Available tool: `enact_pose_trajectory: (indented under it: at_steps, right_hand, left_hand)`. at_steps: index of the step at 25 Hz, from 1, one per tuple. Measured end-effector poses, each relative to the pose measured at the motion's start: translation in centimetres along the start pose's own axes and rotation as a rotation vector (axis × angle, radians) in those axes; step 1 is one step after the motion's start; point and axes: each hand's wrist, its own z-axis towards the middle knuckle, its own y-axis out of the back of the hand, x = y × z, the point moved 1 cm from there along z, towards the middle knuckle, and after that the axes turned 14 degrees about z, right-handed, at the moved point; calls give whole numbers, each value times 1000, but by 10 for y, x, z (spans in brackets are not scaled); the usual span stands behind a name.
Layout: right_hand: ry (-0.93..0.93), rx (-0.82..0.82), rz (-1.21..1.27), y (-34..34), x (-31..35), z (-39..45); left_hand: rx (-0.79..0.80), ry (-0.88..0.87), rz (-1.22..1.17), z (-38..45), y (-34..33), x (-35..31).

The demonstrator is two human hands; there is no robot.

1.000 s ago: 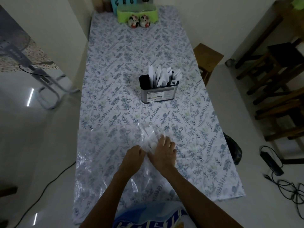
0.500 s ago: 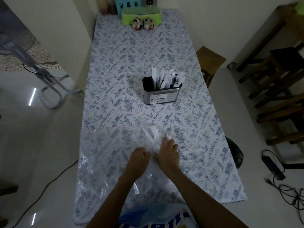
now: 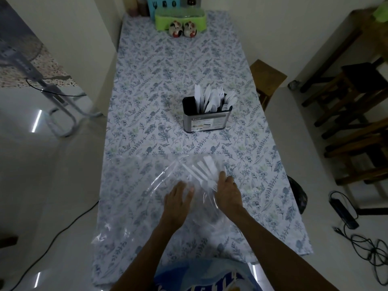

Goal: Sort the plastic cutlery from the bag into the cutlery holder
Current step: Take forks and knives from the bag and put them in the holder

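A clear plastic bag (image 3: pixel 159 181) lies flat on the near part of the flowered table (image 3: pixel 147 85). Several white plastic cutlery pieces (image 3: pixel 202 170) fan out inside it, just beyond my hands. My left hand (image 3: pixel 178 196) rests flat on the bag with its fingers spread. To its right, my right hand (image 3: pixel 227 191) has curled fingers on the bag's edge, close to a fork's tines (image 3: pixel 214 187). The metal cutlery holder (image 3: pixel 206 121) stands upright mid-table, well beyond both hands, with white knives, spoons and forks (image 3: pixel 212 97) sticking out of it.
A green tub (image 3: pixel 179 16) and two small figurines (image 3: pixel 183 31) sit at the table's far end. A wooden stool (image 3: pixel 266 75) stands at the right edge, with dark wooden furniture (image 3: pixel 357 106) and cables (image 3: pixel 357 229) further right. A fan stand (image 3: pixel 60 101) is on the left.
My left hand has gone from a closed grip on the bag to lying flat with spread fingers. The cutlery in the bag now shows fanned out beyond my hands.
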Motion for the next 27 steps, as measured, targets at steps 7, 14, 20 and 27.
enact_pose_trajectory:
  at_steps: [7, 14, 20, 27]
  right_hand:
    - [-122, -25, 252, 32, -16, 22]
    - [41, 28, 116, 49, -34, 32]
    - [-148, 63, 125, 35, -32, -11]
    - [181, -184, 2, 15, 53, -13]
  left_hand:
    - [139, -143, 422, 15, 6, 11]
    - [112, -245, 529, 22, 28, 31]
    - [134, -262, 536, 51, 69, 56]
    - [213, -274, 651, 55, 83, 54]
